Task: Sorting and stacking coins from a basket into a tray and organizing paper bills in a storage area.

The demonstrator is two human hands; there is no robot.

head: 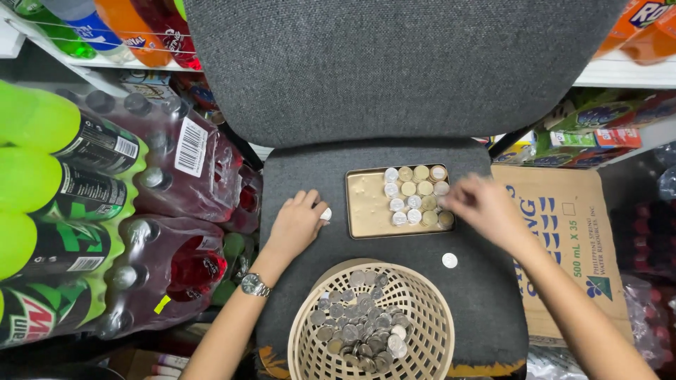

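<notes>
Coin sorting on a grey fabric office-chair seat (pixel 303 295), viewed from above. A shallow rectangular gold-coloured metal tray (pixel 366 204) is set at the centre of the seat; short stacks of silver and brass-coloured coins (pixel 417 197) are ranged in rows across its right half, the left half being bare. At 6 o'clock from the tray, a round beige plastic lattice basket (pixel 310 345) is seen, part-filled with loose silver coins (pixel 362 324). The left hand (pixel 296 225), a steel wristwatch (pixel 253 284) on its wrist, is rested at 9 o'clock from the tray, its fingers curled together and a single silver coin (pixel 326 213) pinched at the fingertips. The right hand (pixel 486 204), blurred, is held at the tray's 3 o'clock edge beside the stacks; whether its fingers are apart or closed cannot be told. One stray silver coin (pixel 449 260) is left on the seat at 5 o'clock from the tray.

For clean work, each coin is best lowered flat and centred onto a stack of its own kind, the neighbouring stacks being left untouched and the tray kept unshifted.
</notes>
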